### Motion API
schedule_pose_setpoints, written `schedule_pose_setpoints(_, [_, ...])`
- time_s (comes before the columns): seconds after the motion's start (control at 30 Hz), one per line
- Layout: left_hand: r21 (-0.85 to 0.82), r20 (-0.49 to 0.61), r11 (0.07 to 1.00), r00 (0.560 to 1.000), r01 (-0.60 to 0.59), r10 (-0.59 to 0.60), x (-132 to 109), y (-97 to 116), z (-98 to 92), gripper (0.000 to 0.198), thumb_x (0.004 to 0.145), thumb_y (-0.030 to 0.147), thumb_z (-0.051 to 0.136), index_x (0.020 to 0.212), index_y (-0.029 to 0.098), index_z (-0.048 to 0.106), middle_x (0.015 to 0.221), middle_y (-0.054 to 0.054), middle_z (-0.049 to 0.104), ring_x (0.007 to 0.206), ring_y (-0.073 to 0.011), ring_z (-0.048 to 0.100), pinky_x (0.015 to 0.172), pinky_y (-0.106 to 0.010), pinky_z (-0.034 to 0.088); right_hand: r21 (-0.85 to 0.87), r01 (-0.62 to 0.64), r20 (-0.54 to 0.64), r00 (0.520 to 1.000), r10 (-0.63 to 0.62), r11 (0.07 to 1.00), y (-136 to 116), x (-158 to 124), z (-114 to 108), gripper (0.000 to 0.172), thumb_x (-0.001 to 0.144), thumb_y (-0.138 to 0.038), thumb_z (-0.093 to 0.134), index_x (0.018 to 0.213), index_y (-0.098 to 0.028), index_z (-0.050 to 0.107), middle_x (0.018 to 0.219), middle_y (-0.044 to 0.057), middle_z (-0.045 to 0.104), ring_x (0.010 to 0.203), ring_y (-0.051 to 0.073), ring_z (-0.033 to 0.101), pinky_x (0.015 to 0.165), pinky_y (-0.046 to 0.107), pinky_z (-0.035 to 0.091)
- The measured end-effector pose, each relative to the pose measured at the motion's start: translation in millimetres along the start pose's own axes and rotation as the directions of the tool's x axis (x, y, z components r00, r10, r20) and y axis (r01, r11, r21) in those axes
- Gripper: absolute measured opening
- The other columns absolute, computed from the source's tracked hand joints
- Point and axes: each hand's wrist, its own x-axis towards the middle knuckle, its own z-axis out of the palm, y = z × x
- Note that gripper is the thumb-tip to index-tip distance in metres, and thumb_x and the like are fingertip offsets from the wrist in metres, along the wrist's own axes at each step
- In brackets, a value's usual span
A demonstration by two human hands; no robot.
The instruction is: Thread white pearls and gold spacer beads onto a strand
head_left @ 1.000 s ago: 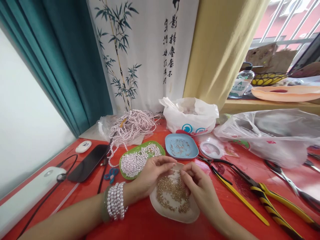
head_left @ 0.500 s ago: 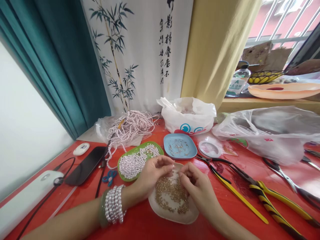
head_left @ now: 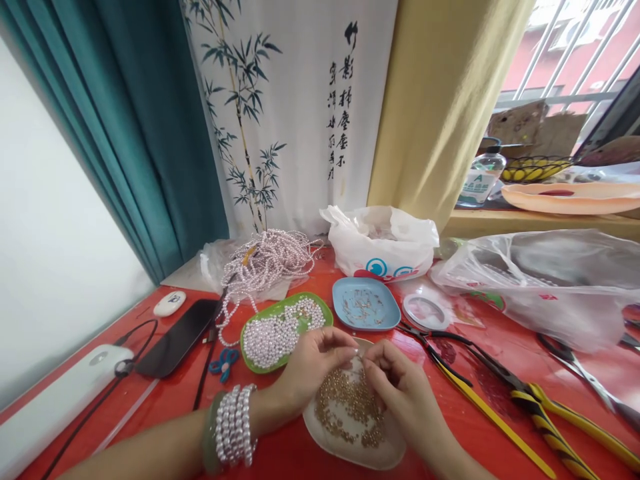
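My left hand (head_left: pixel 313 363) and my right hand (head_left: pixel 400 387) meet fingertip to fingertip above a white dish (head_left: pixel 380 455) heaped with small gold beads (head_left: pixel 350 407). Both hands are pinched closed on something too small to make out. My left wrist wears a pearl bracelet stack (head_left: pixel 234 435) and a green bangle. Just beyond the left hand lies a green dish of pearl beads (head_left: pixel 273 330). A blue dish (head_left: pixel 366 305) with small metal findings sits behind the hands.
Pearl strands (head_left: pixel 265 263) are piled at the back. White plastic bag (head_left: pixel 383 241), clear bag (head_left: pixel 545 280), thread spool (head_left: pixel 425 311). Yellow-handled pliers (head_left: pixel 530 400) and scissors (head_left: pixel 585 373) lie right. Phone (head_left: pixel 177 337), white power bank (head_left: pixel 55 407) and cables lie left on the red table (head_left: pixel 150 420).
The view has shifted slightly, so everything sits a little lower in frame. Both hands stay pinched together over the gold-bead dish with only small finger movements.
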Motion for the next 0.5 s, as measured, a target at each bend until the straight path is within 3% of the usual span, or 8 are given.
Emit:
schedule_pose_setpoints(0.33, [-0.120,0.005,0.992,1.000,0.030,-0.030,0.4,2.4,1.4,0.011,0.063,0.023,0.069,0.067,0.015,0.063,0.070,-0.002,0.061,0.064,-0.0118,0.053,0.060,-0.022,0.041,0.132,-0.114,0.074,0.992,0.105,0.985,-0.6,1.0,1.3,0.031,0.076,-0.048,0.053,0.070,-0.018,0.050,0.048,-0.007,0.043,0.038,0.006,0.039,0.037,0.018,0.030])
schedule_pose_setpoints(0.5, [0.087,0.019,0.994,0.997,-0.070,0.068,0.1,7.4,-1.3,0.003,0.068,0.018,0.062,0.067,0.015,0.061,0.065,-0.001,0.057,0.062,-0.0119,0.050,0.060,-0.023,0.040,0.189,-0.123,0.086,0.990,0.108,0.974,-5.9,3.8,-0.5,0.027,0.074,-0.044,0.057,0.083,-0.018,0.055,0.049,-0.008,0.045,0.038,0.007,0.041,0.037,0.018,0.032])
